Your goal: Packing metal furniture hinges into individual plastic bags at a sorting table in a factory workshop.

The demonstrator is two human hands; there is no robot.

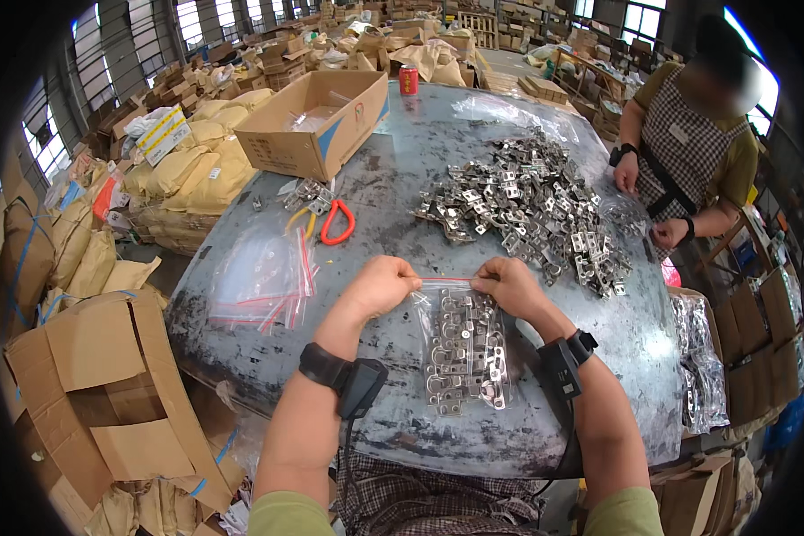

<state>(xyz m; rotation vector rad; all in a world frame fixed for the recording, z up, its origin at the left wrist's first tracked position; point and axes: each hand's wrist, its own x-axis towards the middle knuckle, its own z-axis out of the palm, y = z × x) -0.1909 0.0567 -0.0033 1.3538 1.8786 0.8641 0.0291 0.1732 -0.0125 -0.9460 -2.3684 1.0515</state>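
Note:
A clear zip bag point(466, 350) filled with small shiny metal brackets lies on the table in front of me. Its red-striped zip edge runs along the top between my two hands. My left hand point(382, 286) pinches the left end of that edge, fingers closed. At the right end, my right hand point(512, 284) grips the same edge between thumb and fingers. Beyond my right hand spreads a large heap of loose metal brackets point(531, 201). Left of my left hand lies a stack of unfilled clear zip bags point(263, 277) with red edges.
Scissors with orange-red and yellow handles point(337, 223) lie near a small bracket pile point(308, 194). Behind them stand an open cardboard box point(286, 152) and a red can point(408, 80). At the right, a co-worker point(687, 143) handles a clear bag point(623, 216). Cartons point(98, 384) crowd the table's left side.

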